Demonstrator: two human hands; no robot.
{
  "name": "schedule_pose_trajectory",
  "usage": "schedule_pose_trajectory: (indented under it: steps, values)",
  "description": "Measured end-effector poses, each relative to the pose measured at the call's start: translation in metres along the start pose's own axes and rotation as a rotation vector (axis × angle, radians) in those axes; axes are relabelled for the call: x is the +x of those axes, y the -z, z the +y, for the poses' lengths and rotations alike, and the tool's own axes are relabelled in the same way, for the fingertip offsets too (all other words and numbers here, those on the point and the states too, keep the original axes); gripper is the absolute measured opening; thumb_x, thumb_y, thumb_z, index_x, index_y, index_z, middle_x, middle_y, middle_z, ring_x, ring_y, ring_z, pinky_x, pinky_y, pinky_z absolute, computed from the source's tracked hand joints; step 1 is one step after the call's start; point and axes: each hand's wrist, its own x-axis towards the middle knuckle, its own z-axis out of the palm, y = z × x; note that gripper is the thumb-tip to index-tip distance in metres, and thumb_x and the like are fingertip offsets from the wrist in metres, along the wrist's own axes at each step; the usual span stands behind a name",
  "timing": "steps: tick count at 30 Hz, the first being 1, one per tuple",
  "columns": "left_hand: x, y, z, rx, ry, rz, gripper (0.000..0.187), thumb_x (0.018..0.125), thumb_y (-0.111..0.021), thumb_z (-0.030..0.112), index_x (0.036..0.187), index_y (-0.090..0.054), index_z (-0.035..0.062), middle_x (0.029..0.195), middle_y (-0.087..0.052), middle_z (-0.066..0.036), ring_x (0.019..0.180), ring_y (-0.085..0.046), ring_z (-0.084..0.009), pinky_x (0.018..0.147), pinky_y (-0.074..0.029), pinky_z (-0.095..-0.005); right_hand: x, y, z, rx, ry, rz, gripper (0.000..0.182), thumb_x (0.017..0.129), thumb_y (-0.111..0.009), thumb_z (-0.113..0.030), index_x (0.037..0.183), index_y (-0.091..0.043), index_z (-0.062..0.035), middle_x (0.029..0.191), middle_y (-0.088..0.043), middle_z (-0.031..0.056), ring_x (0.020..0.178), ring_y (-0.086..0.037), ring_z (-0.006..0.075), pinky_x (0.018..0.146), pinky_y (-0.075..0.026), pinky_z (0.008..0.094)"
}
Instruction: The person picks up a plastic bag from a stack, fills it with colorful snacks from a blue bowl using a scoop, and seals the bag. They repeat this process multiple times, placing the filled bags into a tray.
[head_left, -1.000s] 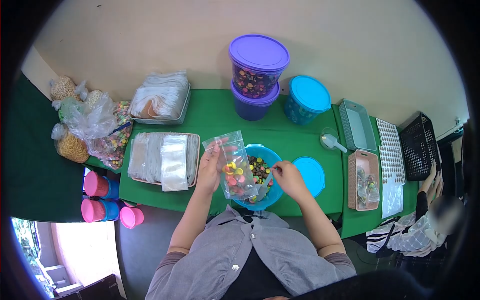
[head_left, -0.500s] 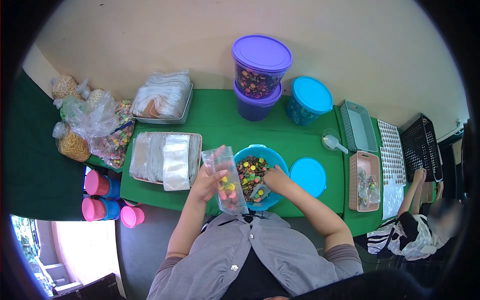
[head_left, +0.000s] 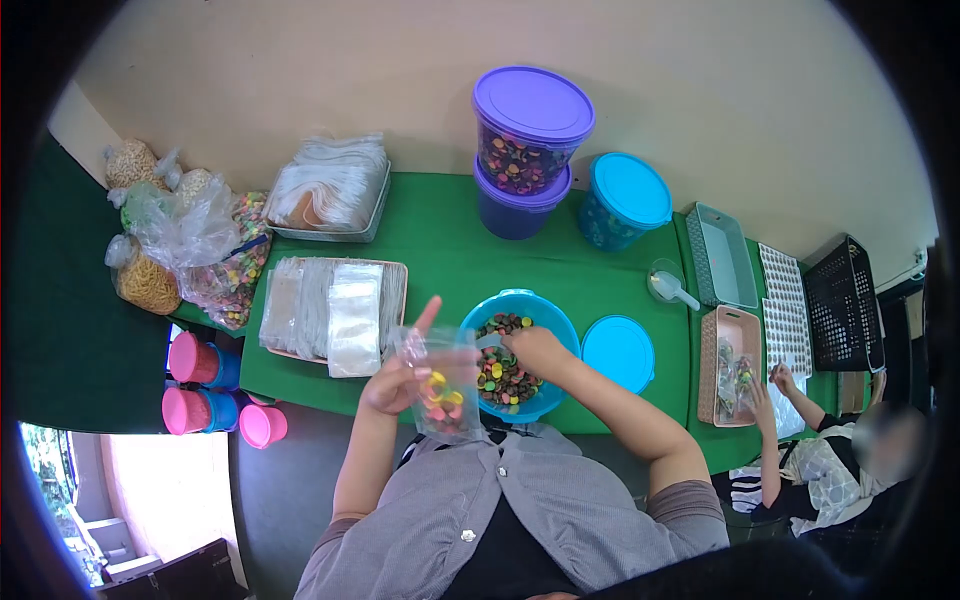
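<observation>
My left hand [head_left: 397,383] holds a clear plastic pouch [head_left: 450,425] upright, one finger pointing up along its far side. Yellow, pink and brown round sweets lie inside the pouch. Over the blue tub [head_left: 566,394], my right hand [head_left: 536,350] is closed on a translucent scoop [head_left: 489,341]; its mouth points left at the pouch's top edge. Brown, yellow, pink and green sweets [head_left: 510,385] fill much of the tub.
A blue lid [head_left: 618,355] lies right of the tub, near a cup with a white scoop [head_left: 672,287]. Baskets of flat pouches [head_left: 352,320] stand left. Lidded purple buckets [head_left: 533,105] are stacked behind. At right, another person [head_left: 800,460] reaches toward a pink basket [head_left: 709,385].
My right hand has lifted the scoop from the sweets and brought it left to the pouch. The pouch stands more upright and wider. The other person's hands have moved toward the pink basket.
</observation>
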Motion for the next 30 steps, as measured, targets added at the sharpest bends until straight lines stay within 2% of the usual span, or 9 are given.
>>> schedule_pose_trajectory:
  steps: [4, 5, 9, 12, 14, 15, 17, 23, 30]
  values:
    - [0.001, -0.007, -0.013, -0.161, 0.110, -0.117, 0.100, 0.080, -0.062, 0.016, 0.152, 0.006, 0.0242, 0.131, -0.046, -0.036, 0.125, -0.047, -0.0450, 0.095, -0.046, -0.0506, -0.003, -0.002, 0.004, 0.290, -0.150, -0.190, 0.021, 0.085, -0.056, -0.019, 0.095, -0.068, -0.0057, 0.082, -0.067, 0.0164, 0.078, -0.065, 0.0350, 0.069, -0.050, 0.0472]
    - [0.000, -0.004, -0.015, -0.126, 0.148, -0.119, 0.102, 0.077, -0.060, 0.016, 0.151, 0.009, 0.0264, 0.131, -0.043, -0.040, 0.120, -0.045, -0.0559, 0.099, -0.039, -0.0604, -0.005, -0.007, 0.006, 0.290, -0.154, -0.190, 0.021, 0.085, -0.056, -0.019, 0.095, -0.068, -0.0057, 0.082, -0.067, 0.0164, 0.078, -0.065, 0.0350, 0.069, -0.050, 0.0472]
    - [0.000, 0.009, -0.026, -0.277, 0.138, -0.189, 0.105, 0.075, -0.063, 0.024, 0.151, 0.008, 0.0263, 0.125, -0.048, -0.036, 0.117, -0.047, -0.0553, 0.099, -0.038, -0.0613, -0.012, -0.012, 0.009, 0.431, -0.191, -0.106, 0.024, 0.088, -0.057, -0.027, 0.096, -0.070, -0.0087, 0.081, -0.068, 0.0160, 0.076, -0.065, 0.0353, 0.069, -0.051, 0.0466]
    - [0.003, 0.007, -0.025, -0.289, 0.017, -0.273, 0.107, 0.078, -0.066, 0.033, 0.151, 0.010, 0.0202, 0.129, -0.045, -0.028, 0.113, -0.053, -0.0493, 0.091, -0.047, -0.0535, -0.021, 0.021, -0.001, 0.366, -0.237, -0.061, 0.026, 0.088, -0.058, -0.031, 0.091, -0.072, -0.0095, 0.079, -0.068, 0.0154, 0.075, -0.064, 0.0352, 0.067, -0.051, 0.0456]
    - [0.006, 0.004, -0.017, -0.202, 0.006, -0.072, 0.119, 0.071, -0.067, 0.067, 0.152, 0.005, 0.0191, 0.104, -0.056, -0.021, 0.097, -0.061, -0.0403, 0.093, -0.045, -0.0563, -0.028, 0.042, -0.004, 0.274, -0.233, -0.013, 0.027, 0.088, -0.058, -0.033, 0.088, -0.072, -0.0091, 0.076, -0.067, 0.0149, 0.073, -0.064, 0.0352, 0.065, -0.050, 0.0451]
    - [0.007, 0.007, -0.014, -0.201, 0.008, -0.074, 0.119, 0.071, -0.067, 0.067, 0.152, 0.005, 0.0191, 0.104, -0.056, -0.021, 0.097, -0.061, -0.0403, 0.093, -0.045, -0.0563, -0.033, 0.052, -0.004, 0.354, -0.275, 0.039, 0.029, 0.087, -0.059, -0.034, 0.085, -0.072, -0.0085, 0.073, -0.066, 0.0151, 0.071, -0.063, 0.0349, 0.063, -0.050, 0.0446]
    - [0.010, 0.014, -0.009, 0.084, 0.042, 0.061, 0.124, 0.062, -0.042, 0.092, 0.152, -0.006, 0.0133, 0.100, -0.057, -0.016, 0.088, -0.063, -0.0290, 0.086, -0.051, -0.0463, -0.042, 0.074, -0.001, 0.433, -0.321, 0.094, 0.031, 0.087, -0.059, -0.035, 0.081, -0.072, -0.0080, 0.070, -0.065, 0.0154, 0.068, -0.063, 0.0345, 0.060, -0.049, 0.0441]
    - [0.035, 0.004, -0.015, 0.385, 0.315, 0.144, 0.122, 0.061, -0.009, 0.095, 0.133, -0.043, 0.0029, 0.086, -0.058, -0.009, 0.073, -0.061, -0.0201, 0.069, -0.052, -0.0317, -0.069, 0.148, 0.001, 0.395, -0.343, 0.354, 0.036, 0.085, -0.065, -0.034, 0.070, -0.066, -0.0015, 0.060, -0.058, 0.0150, 0.055, -0.055, 0.0306, 0.052, -0.042, 0.0399]
    - [0.063, -0.010, -0.038, 0.335, 0.361, -0.088, 0.104, 0.075, -0.006, 0.085, 0.129, -0.047, 0.0061, 0.088, -0.057, -0.009, 0.072, -0.059, -0.0159, 0.068, -0.051, -0.0279, -0.078, 0.202, -0.013, 0.269, -0.213, 0.569, 0.031, 0.084, -0.069, -0.028, 0.066, -0.064, -0.0026, 0.056, -0.053, 0.0075, 0.057, -0.048, 0.0221, 0.062, -0.037, 0.0361]
